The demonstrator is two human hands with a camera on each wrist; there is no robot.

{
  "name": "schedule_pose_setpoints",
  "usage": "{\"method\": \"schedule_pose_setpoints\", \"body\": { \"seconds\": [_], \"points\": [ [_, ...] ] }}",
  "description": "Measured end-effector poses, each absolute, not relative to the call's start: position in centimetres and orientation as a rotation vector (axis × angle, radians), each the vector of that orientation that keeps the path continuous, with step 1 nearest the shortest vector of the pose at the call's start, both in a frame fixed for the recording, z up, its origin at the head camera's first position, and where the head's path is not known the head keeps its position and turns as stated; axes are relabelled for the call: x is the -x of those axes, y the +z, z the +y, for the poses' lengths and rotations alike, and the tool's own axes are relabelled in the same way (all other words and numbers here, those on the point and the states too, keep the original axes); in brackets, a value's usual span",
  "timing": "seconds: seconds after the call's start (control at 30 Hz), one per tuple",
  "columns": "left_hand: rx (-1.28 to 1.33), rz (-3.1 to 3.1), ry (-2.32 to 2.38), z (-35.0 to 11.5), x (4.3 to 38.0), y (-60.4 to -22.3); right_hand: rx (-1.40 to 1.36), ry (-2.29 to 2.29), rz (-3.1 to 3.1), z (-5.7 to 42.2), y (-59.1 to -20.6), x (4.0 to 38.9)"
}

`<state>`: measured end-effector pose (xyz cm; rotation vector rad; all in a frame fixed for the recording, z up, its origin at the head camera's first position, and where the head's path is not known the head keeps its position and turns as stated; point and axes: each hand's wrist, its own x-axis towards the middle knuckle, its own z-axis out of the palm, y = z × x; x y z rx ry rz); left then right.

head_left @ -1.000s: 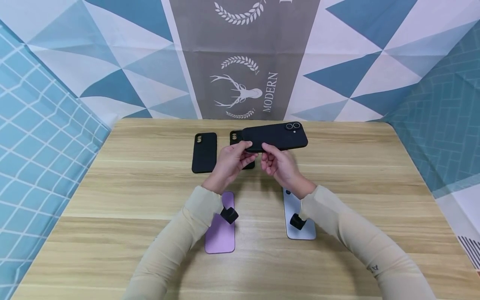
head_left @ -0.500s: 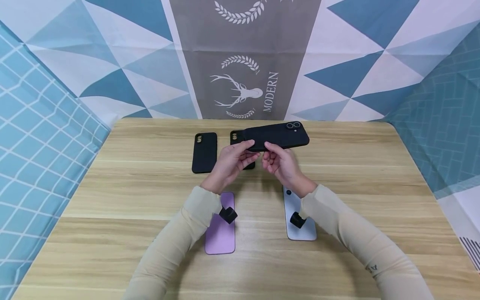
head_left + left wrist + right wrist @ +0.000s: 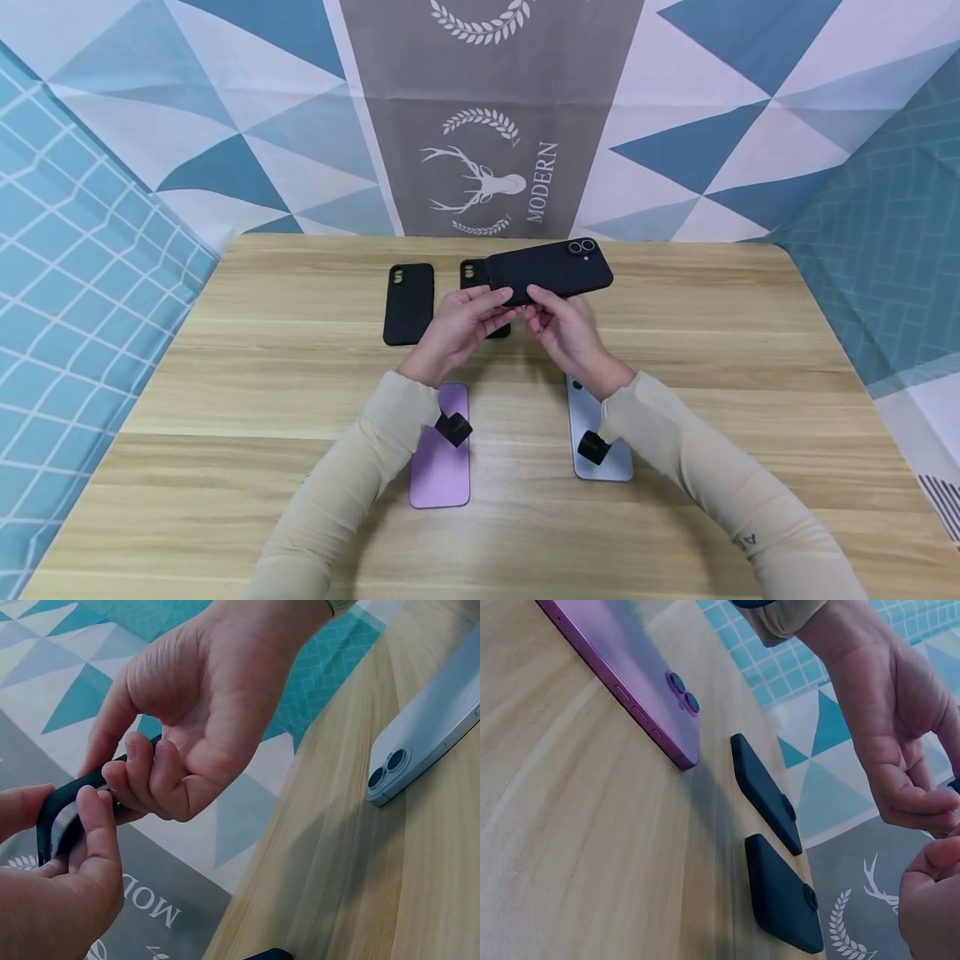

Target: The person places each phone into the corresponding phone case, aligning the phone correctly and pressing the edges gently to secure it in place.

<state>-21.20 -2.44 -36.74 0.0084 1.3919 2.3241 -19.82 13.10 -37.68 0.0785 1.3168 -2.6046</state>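
Left sleeve (image 3: 337, 492): cream, reaching from the near left edge inward and far across the table (image 3: 225, 408). Black phone case (image 3: 408, 308), first: flat at the far left of the group, two lens cut-outs at its far end. Purple phone (image 3: 441, 479): near side, back upward, partly covered by the left wrist; its lens pair shows in the right wrist view. Left hand (image 3: 459, 327): raised, slanting far and to the right, grasping; thumb laid on the upper face of the black-cased phone (image 3: 558, 271), fingers bent below its near edge. Second black case (image 3: 478, 282): on the table at the far side, partly hidden behind the left hand and the raised phone. Black-cased phone: held above the table, long side running left to right, right end slightly farther; back upward, lens pair at the right end, clear of all fingers. Both thumbs lie close together toward its left end, near edge. Right hand (image 3: 567, 333): raised, slanting far and to the left, grasping the same phone; thumb on the near edge just right of the left thumb, other fingers curled below. Pale blue phone (image 3: 611, 467): near side, back upward, partly under the right wrist. Right sleeve (image 3: 727, 467): cream, entering from the near right.
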Motion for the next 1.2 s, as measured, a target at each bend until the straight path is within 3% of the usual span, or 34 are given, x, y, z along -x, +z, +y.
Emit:
{"method": "schedule_pose_setpoints", "body": {
  "seconds": [0.6,1.2],
  "points": [
    [-0.038,1.421,2.22,-2.8,21.41,-36.42,-0.074,-2.615,1.387,12.95,-37.85,19.67],
    [0.089,1.463,2.162,-2.05,21.26,-36.6,-0.293,-2.687,1.382,13.31,-37.82,20.16]
  ]
}}
